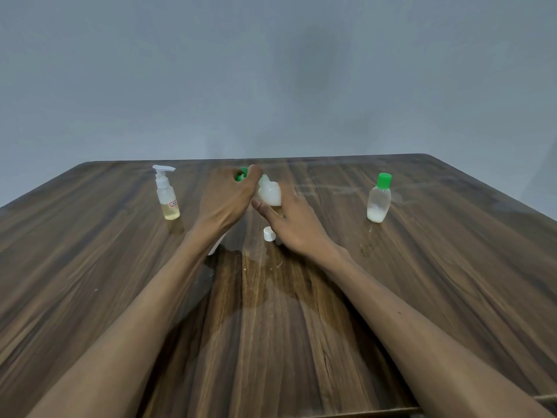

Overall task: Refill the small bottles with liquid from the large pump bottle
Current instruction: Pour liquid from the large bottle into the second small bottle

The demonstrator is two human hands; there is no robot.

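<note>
- Your two forearms enter from the bottom corners of the frame and converge at centre, over the wooden table.
- Your left hand sits at centre frame, fingers curled down over the green pump head of the large pump bottle. Only a white sliver of that bottle's body shows below your wrist; the rest is hidden.
- Your right hand lies just right of centre, holding a small white bottle tilted, its neck toward the pump head. The fingers are hidden behind the bottle, so how tightly they wrap it cannot be read.
- A small white cap lies on the table just below the held bottle, beside your right thumb.
- At centre left stands a small clear pump bottle, upright, holding yellowish liquid at its base.
- At centre right stands a green-capped small bottle, upright, with white liquid in its lower part, well apart from your hands.
</note>
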